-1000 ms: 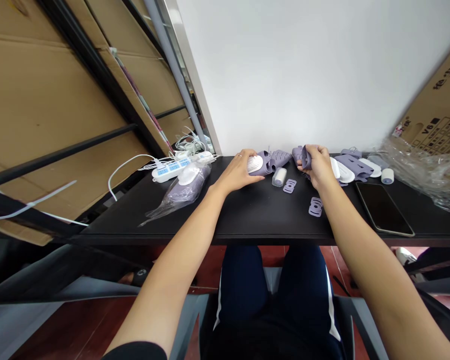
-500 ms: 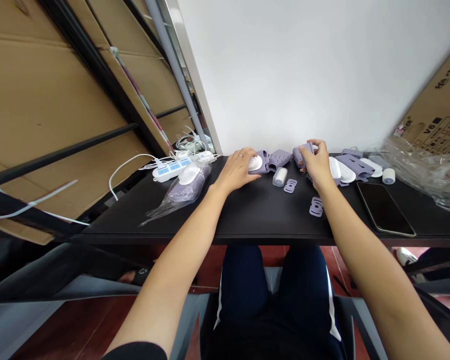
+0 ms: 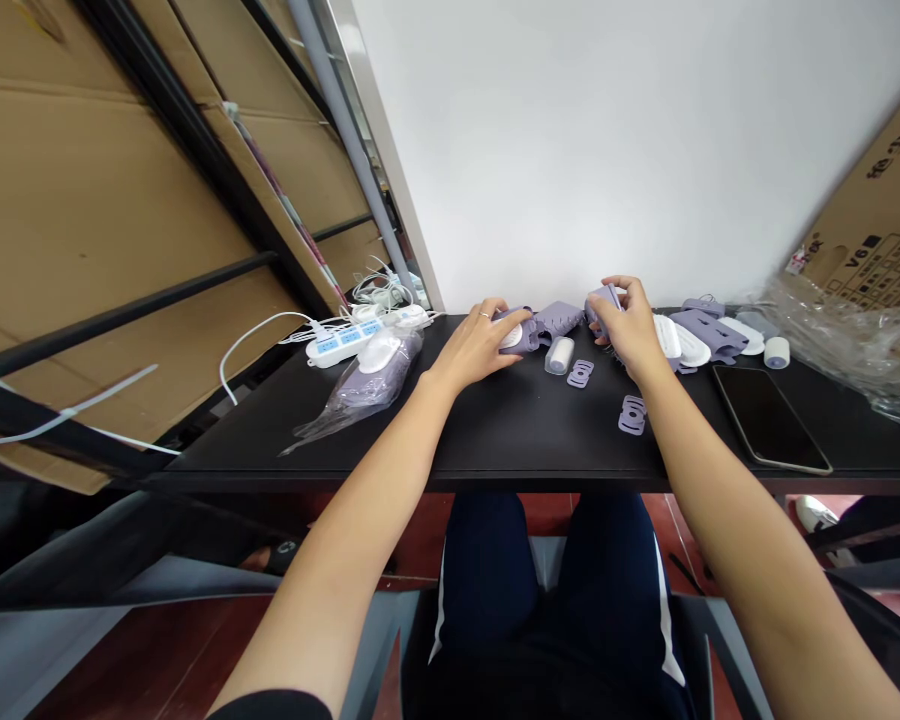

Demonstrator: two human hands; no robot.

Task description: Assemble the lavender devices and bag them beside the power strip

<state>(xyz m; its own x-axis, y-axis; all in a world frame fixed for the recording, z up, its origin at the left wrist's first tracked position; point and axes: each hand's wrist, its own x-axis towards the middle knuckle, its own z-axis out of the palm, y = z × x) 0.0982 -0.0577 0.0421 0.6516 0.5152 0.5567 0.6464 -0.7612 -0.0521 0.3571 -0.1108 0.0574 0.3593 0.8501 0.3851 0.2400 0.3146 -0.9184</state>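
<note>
My left hand (image 3: 474,348) is curled over a purple plastic part with a white oval piece (image 3: 511,338), thumb at its near side and fingers across its top. My right hand (image 3: 630,330) grips a purple plastic block (image 3: 601,303) between thumb and fingers, tilted above the table. Between the hands lie a purple slotted shell (image 3: 559,317) and a white roller-like cylinder (image 3: 560,354) with a clear cover. Two flat purple cut-out plates, one nearer the cylinder (image 3: 580,374) and one by my right wrist (image 3: 632,415), rest on the black table.
Right of my right hand are several white oval pieces (image 3: 692,345), purple shells (image 3: 709,333) and another white cylinder (image 3: 776,352). A phone (image 3: 772,417) lies near crumpled clear plastic (image 3: 847,330). Leftward are a bagged purple device (image 3: 375,380) and a power strip (image 3: 341,343) with cables.
My left fingers have shifted across the white oval, covering more of it. My right hand has moved slightly left with the purple block, which has tilted.
</note>
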